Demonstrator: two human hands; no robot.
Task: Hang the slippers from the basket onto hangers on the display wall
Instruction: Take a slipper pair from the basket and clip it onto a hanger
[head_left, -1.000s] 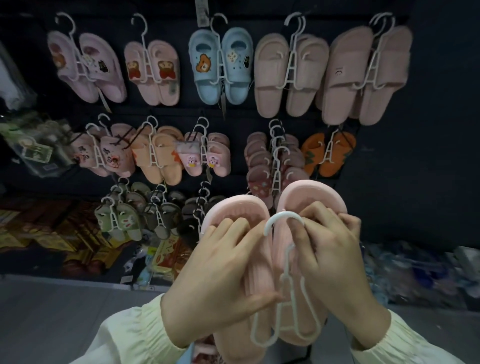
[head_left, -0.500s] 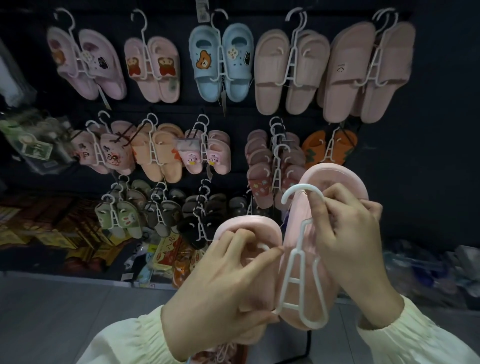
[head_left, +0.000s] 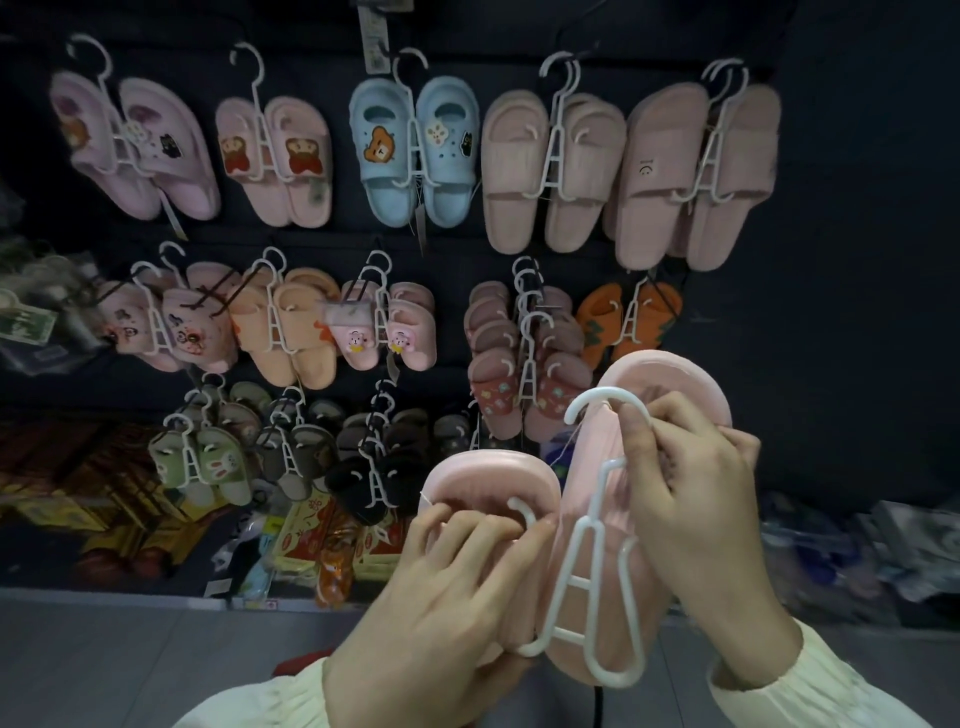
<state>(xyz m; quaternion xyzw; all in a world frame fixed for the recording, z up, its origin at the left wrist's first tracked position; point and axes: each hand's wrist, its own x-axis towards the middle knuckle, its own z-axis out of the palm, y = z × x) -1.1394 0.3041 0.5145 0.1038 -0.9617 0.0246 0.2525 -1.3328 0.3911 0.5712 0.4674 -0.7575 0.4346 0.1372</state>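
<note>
I hold two pale pink slippers in front of the display wall. My left hand grips the left slipper, fingers curled over its strap, with the hanger's left prong at its opening. My right hand grips the right slipper together with the white plastic hanger, pinching the stem just below the hook. The right slipper stands higher than the left one. The basket is out of view.
The dark display wall carries several rows of slippers on white hangers, such as a blue pair and an orange pair. Bare wall lies to the right. Packaged goods sit along the grey floor.
The right hand lifted the right slipper and hanger up and to the right. The left slipper dropped lower, and the hanger's left prong now sits at its opening.
</note>
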